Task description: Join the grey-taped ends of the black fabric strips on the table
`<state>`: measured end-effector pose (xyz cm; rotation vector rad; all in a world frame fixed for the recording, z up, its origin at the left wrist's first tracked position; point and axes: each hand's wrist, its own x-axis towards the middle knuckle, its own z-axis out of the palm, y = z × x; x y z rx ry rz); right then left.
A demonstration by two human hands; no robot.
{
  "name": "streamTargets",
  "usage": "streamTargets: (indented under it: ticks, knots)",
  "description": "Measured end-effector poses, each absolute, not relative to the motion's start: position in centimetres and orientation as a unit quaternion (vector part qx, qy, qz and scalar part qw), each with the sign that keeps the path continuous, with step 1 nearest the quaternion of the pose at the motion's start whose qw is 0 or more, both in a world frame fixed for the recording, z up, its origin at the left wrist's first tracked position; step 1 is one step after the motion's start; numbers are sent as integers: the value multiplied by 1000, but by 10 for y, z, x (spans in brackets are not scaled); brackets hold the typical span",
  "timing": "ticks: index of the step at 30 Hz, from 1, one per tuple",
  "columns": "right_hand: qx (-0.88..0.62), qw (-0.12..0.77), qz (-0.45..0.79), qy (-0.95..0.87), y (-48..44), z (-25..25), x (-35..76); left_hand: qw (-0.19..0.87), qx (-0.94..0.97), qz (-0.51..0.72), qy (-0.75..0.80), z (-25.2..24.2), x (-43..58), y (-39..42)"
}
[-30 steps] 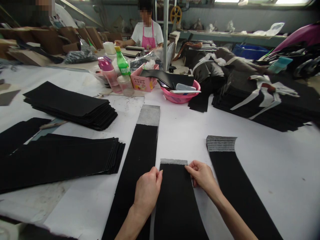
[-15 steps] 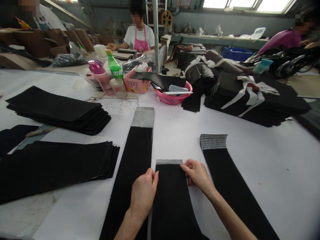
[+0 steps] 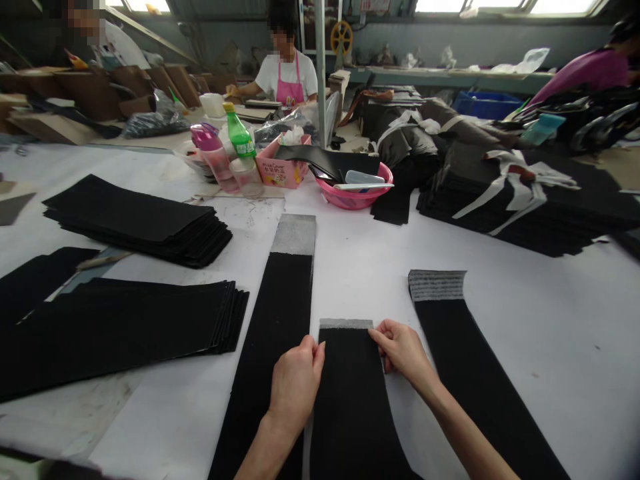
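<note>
- A middle black strip [image 3: 353, 400] is at the bottom middle of the frame, on a white desk [image 3: 360, 273].
- It has a thin gray band [image 3: 346, 324] across its far end.
- The left hand [image 3: 297, 377] has its grip pinched on the strip's left edge, near the gray band.
- The right hand [image 3: 403, 350] has its grip pinched on the right edge, close to the top corner.
- Just left of it lies a long black strip [image 3: 283, 313] with a wide gray end [image 3: 294, 235].
- To the right lies another black strip [image 3: 480, 373], and its gray end [image 3: 437, 285] has stripes.
- Two black piles [image 3: 135, 210] sit at the left of the frame.
- A pink bowl [image 3: 350, 198] and a green bottle [image 3: 240, 137] are at the upper middle.
- Behind them is a person in a pink apron [image 3: 290, 85].
</note>
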<state>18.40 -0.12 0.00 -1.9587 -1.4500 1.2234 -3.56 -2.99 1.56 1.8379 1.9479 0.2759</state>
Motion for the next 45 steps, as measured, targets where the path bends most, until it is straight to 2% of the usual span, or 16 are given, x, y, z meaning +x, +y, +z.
streamTargets:
  ticks: [14,25,28,33,36,38,42,45]
  knots:
    - [-727,137,372,-561,2,10,179,203,673,91,705,17,-34,-30]
    - [-754,176,357,-523,-3,13,175,108,701,63,702,20,-23,-37]
    - [-753,172,355,-527,-4,15,175,51,718,66,691,18,-16,-40]
    - [-748,173,367,-525,-1,8,180,-45,796,98,595,14,-11,-41]
    - [-741,172,377,-529,1,7,185,-57,835,95,538,12,-12,-39]
    - [-739,186,335,-554,-1,14,186,-56,840,84,533,10,-14,-37]
    - [-632,253,191,-707,-15,30,178,-47,847,66,526,8,-16,-36]
    - [-511,223,186,-809,-23,30,176,-39,850,57,521,11,-18,-36]
